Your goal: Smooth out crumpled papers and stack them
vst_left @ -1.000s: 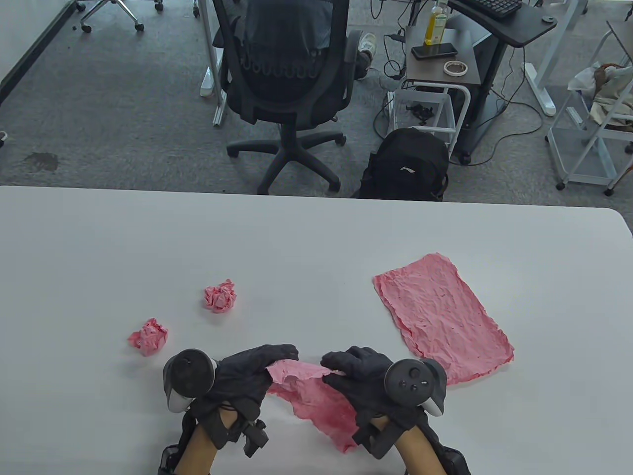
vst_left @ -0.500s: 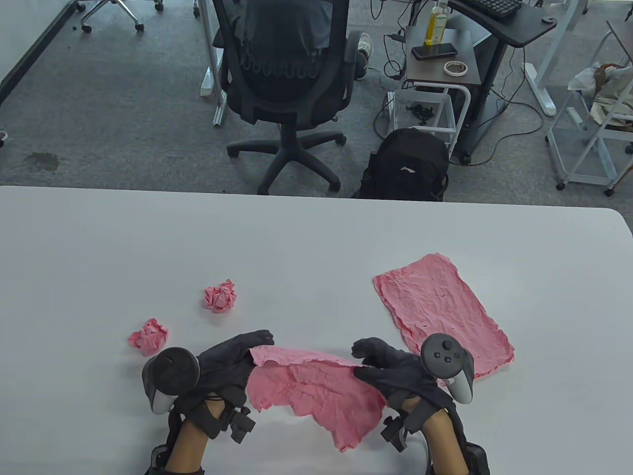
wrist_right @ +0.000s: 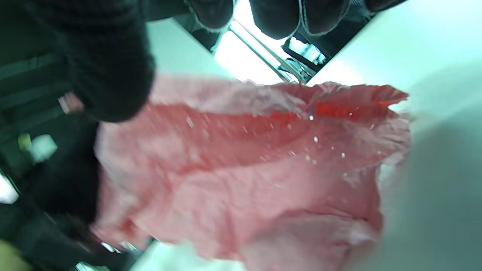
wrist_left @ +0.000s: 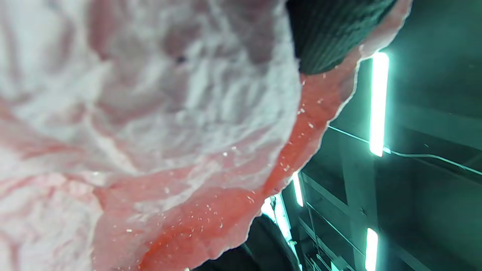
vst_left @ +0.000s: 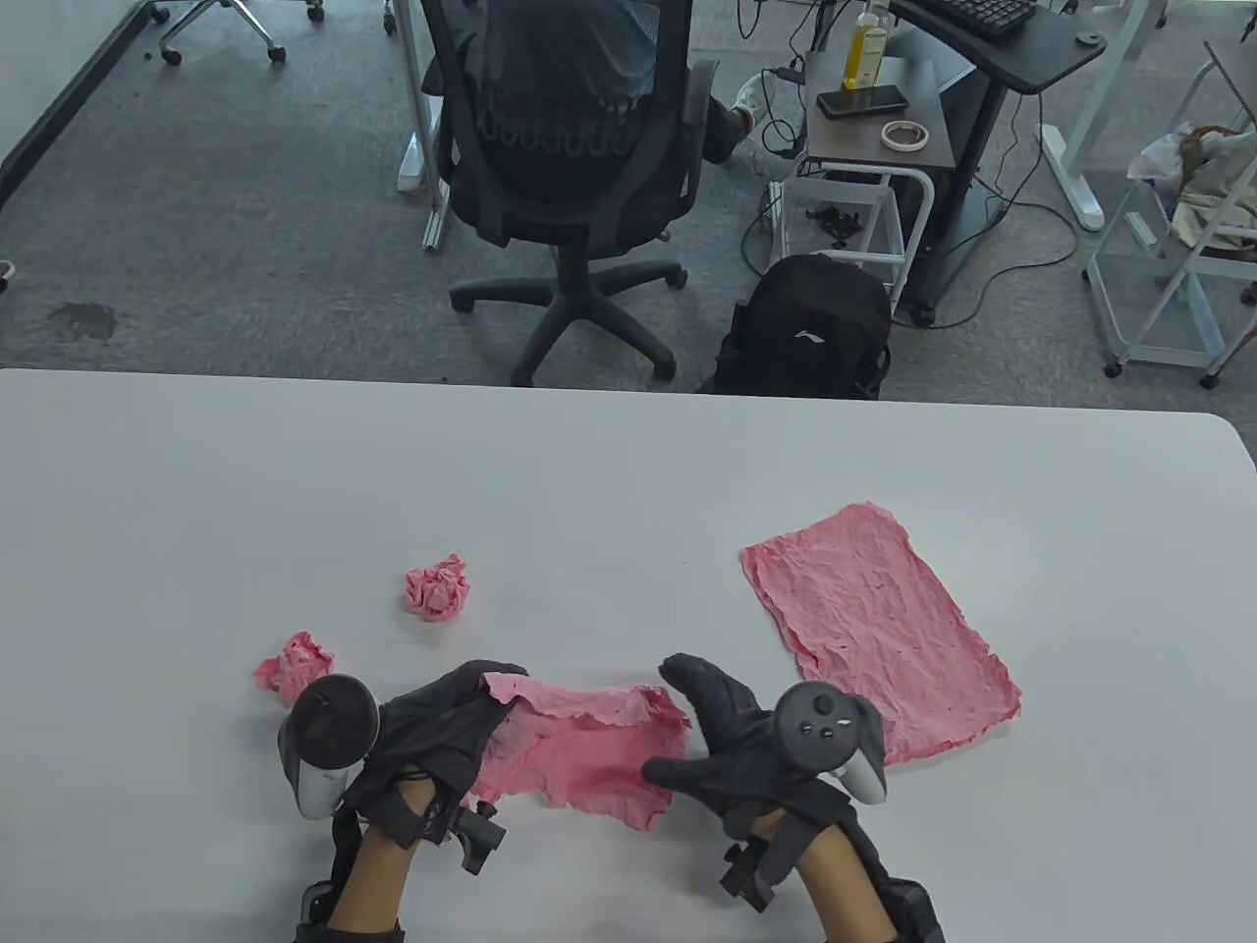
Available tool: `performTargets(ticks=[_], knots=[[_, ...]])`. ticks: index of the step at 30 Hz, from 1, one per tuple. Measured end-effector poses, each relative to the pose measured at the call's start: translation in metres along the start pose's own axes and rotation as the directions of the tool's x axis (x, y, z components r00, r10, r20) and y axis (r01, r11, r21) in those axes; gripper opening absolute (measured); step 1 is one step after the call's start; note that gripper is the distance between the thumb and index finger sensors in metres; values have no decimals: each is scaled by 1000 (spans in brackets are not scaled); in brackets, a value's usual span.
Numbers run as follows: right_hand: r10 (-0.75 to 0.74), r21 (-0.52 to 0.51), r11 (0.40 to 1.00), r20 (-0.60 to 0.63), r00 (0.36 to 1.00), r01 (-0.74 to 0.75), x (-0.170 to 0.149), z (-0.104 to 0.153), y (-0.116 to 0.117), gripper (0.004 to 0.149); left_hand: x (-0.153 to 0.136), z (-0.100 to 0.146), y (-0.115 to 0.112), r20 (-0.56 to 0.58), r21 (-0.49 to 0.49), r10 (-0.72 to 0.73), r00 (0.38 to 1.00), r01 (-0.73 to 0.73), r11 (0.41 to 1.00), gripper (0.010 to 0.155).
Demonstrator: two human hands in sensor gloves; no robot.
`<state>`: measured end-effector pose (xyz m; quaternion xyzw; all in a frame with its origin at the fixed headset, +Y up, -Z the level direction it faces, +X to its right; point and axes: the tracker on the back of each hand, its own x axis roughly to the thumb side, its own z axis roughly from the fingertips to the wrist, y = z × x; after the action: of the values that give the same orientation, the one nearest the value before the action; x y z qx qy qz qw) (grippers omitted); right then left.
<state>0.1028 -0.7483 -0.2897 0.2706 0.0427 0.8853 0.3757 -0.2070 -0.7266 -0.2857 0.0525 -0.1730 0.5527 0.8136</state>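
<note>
- We see a risk of tearing: the half-open pink sheet point(vst_left: 579, 751) is thin, and our left hand point(vst_left: 432, 732) grips its far left corner while it sags.
- A hard sideways pull can rip it.
- Our right hand point(vst_left: 722, 737) lies by the sheet's right edge, fingers point(vst_left: 687, 678) spread open, gripping nothing.
- The flattened sheet point(vst_left: 874, 629) lies to the right on the tabletop point(vst_left: 628, 471); two crumpled balls point(vst_left: 437, 587) wait left.
</note>
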Motion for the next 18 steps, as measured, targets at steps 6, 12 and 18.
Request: performTargets(ticks=[6, 12, 18], knots=[[185, -222, 959, 25, 982, -175, 21, -9, 21, 70, 8, 0, -9, 39, -17, 123, 992, -123, 992, 47], [61, -309, 949, -37, 997, -70, 1, 1, -13, 40, 2, 3, 4, 6, 41, 67, 998, -67, 997, 47], [-101, -281, 956, -57, 993, 81, -16, 6, -30, 40, -3, 3, 3, -42, 55, 29, 999, -27, 998, 48]])
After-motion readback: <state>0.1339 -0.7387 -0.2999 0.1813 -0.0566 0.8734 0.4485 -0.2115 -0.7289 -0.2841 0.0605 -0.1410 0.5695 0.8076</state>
